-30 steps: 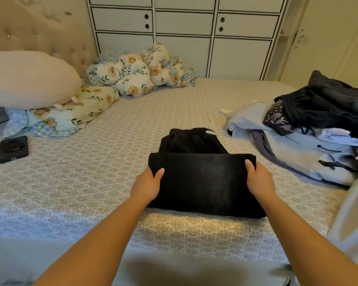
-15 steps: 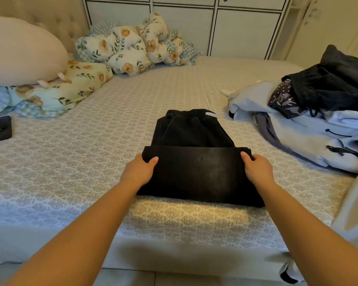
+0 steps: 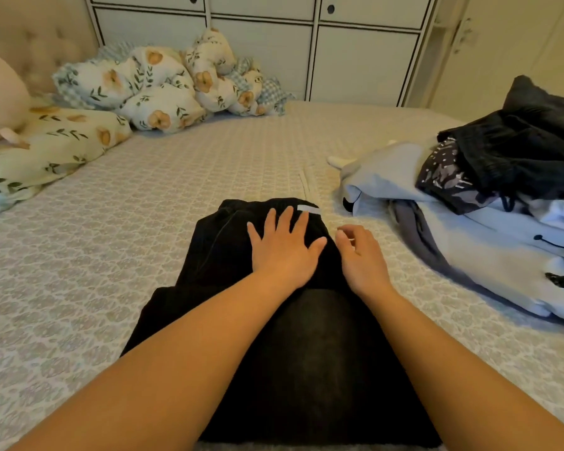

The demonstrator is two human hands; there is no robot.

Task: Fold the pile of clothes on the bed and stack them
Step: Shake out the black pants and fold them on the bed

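- Lying long-ways on the bed (image 3: 144, 196), the black garment (image 3: 306, 353) runs from the near edge of the bed straight away toward the white cupboard (image 3: 355, 53). Its far end is narrower and has a small pale tag (image 3: 308, 208) on it.
- The pile of clothes (image 3: 485, 222) sits to the right of the black garment, near it but not touching. It has pale blue things at the bottom and dark things on top.
- The flower pillows (image 3: 150, 89) lie far behind the black garment, on its left side.
- The left hand (image 3: 285, 250) lies flat on the far part of the black garment, fingers straight and spread out, holding nothing.
- The right hand (image 3: 360, 255) is at the right edge of the black garment, just beside the left hand. Its fingers are loosely bent. I cannot tell if it pinches the cloth.
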